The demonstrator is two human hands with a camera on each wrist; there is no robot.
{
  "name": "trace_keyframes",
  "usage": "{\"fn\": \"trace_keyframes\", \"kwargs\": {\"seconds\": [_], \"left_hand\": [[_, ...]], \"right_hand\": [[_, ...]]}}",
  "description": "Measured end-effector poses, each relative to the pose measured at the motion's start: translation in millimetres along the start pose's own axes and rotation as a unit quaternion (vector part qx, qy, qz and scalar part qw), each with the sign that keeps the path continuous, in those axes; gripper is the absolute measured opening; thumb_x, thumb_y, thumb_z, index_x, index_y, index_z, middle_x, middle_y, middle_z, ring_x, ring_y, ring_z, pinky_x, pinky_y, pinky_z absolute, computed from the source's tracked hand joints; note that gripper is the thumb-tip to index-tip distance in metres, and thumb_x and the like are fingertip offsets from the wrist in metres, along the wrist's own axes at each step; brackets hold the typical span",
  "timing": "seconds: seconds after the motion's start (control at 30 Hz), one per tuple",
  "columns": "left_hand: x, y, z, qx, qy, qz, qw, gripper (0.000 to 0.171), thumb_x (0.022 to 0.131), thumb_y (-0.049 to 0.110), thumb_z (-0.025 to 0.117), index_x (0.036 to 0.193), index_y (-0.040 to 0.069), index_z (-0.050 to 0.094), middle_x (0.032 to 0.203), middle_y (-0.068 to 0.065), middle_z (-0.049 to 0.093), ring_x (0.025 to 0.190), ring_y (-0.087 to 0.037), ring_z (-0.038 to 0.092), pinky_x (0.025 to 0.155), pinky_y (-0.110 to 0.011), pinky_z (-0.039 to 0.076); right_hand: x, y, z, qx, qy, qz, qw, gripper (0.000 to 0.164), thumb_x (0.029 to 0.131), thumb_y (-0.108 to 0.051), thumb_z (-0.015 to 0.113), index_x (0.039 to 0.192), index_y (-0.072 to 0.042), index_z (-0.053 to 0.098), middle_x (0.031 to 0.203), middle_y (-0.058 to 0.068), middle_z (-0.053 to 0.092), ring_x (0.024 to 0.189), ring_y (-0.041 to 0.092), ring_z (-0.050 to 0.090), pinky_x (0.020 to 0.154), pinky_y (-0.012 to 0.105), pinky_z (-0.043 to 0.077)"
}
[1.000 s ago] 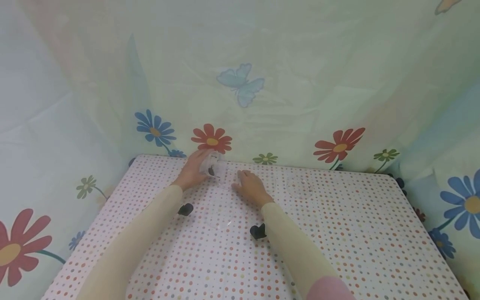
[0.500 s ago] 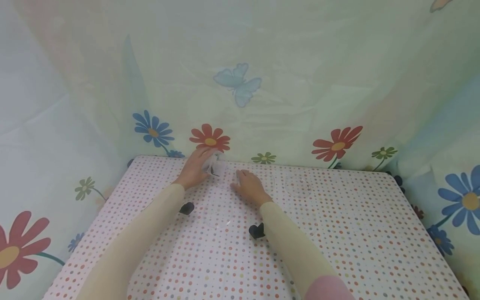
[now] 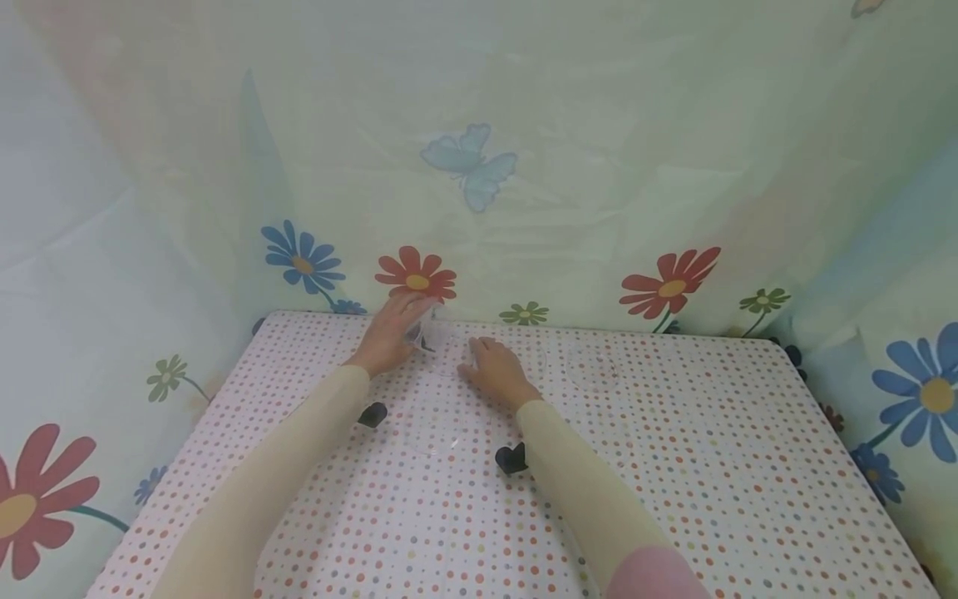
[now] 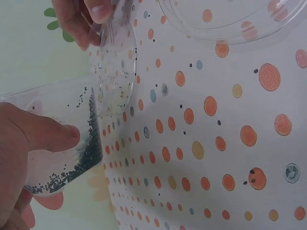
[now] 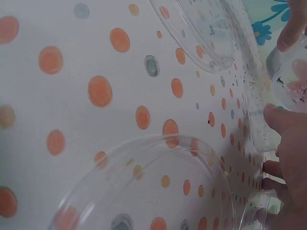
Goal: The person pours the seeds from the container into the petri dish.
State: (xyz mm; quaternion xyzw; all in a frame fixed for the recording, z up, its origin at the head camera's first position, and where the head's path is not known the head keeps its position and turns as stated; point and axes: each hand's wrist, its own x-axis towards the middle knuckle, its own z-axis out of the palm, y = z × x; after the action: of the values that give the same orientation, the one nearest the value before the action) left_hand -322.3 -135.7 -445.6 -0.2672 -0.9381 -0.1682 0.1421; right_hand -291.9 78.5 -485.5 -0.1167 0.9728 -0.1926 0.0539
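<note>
1. Hands, one pair, bare. Left hand (image 3: 385, 337) grips a clear cup (image 4: 50, 165), thumb laid across its wall. Right hand (image 3: 497, 370) sits at a clear dish (image 4: 115, 81), fingers bent near the rim; whether they pinch it or merely rest against it, cannot tell.
2. Cup: tilted near the far edge of the counter (image 3: 674, 499), mouth toward the dish. Contents: small black grains (image 4: 88, 148), banked along the low wall and the base. Likely fault: a sudden rush over the lip, caused by any sharper tilt.
3. Dish: beside the right hand, just under the cup's mouth; few grains in it. Likely fault: grains falling past the rim, should the cup drift sideways or the dish be nudged.
4. Stray grains (image 4: 219, 122): several, scattered on the counter. They look light and prone to bounce or roll; a brushing sleeve could spread them.
5. Front dish (image 3: 441, 452): lies on the counter between the forearms. Being nearly invisible against the dots, it could be knocked by a returning arm.
6. Side dish (image 3: 594, 368): to the right of the right hand, apart from it; lesser risk.
</note>
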Motion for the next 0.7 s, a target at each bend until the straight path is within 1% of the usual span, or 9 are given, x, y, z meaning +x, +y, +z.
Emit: {"fn": "trace_keyframes", "kwargs": {"seconds": [0.13,0.27,0.47,0.57,0.7], "left_hand": [[0.7,-0.1,0.2,-0.002,0.014,0.022,0.9997,0.086,0.069,-0.009,0.068,0.140,0.029,0.036,0.144,0.002,0.037,0.137,-0.019,0.027,0.110,-0.045,0.031],[2.2,-0.1,2.3,-0.005,0.018,0.036,0.9992,0.085,0.068,-0.012,0.066,0.139,0.027,0.037,0.142,0.002,0.039,0.137,-0.017,0.027,0.110,-0.044,0.032],[3.9,2.2,2.3,0.022,0.004,0.033,0.9992,0.085,0.069,-0.008,0.069,0.139,0.026,0.037,0.143,0.001,0.037,0.138,-0.020,0.026,0.111,-0.045,0.029],[5.2,4.0,0.5,0.027,-0.004,0.037,0.9989,0.084,0.069,-0.009,0.068,0.139,0.026,0.037,0.143,0.000,0.037,0.137,-0.022,0.025,0.111,-0.045,0.029],[6.3,4.8,-1.3,0.032,-0.005,0.047,0.9984,0.084,0.068,-0.011,0.065,0.138,0.026,0.038,0.143,-0.001,0.036,0.137,-0.024,0.026,0.111,-0.044,0.030]], "right_hand": [[0.0,0.1,0.4,0.004,-0.003,0.002,1.000,0.064,0.091,-0.046,0.048,0.143,-0.014,0.029,0.147,0.008,0.034,0.136,0.026,0.031,0.113,0.043,0.025],[-0.7,0.9,0.1,0.006,-0.007,0.007,1.000,0.064,0.091,-0.047,0.047,0.143,-0.015,0.028,0.147,0.008,0.033,0.136,0.026,0.030,0.113,0.043,0.025],[-0.1,1.3,0.4,0.004,-0.007,0.004,1.000,0.063,0.091,-0.045,0.047,0.143,-0.014,0.030,0.146,0.009,0.034,0.135,0.027,0.032,0.113,0.043,0.026],[1.2,1.8,1.8,-0.007,-0.003,0.002,1.000,0.063,0.091,-0.046,0.047,0.143,-0.013,0.030,0.146,0.009,0.035,0.134,0.027,0.033,0.112,0.042,0.027],[2.6,2.0,3.2,-0.018,0.005,-0.002,1.000,0.063,0.091,-0.047,0.046,0.142,-0.013,0.031,0.145,0.009,0.035,0.134,0.028,0.034,0.112,0.043,0.028]]}}
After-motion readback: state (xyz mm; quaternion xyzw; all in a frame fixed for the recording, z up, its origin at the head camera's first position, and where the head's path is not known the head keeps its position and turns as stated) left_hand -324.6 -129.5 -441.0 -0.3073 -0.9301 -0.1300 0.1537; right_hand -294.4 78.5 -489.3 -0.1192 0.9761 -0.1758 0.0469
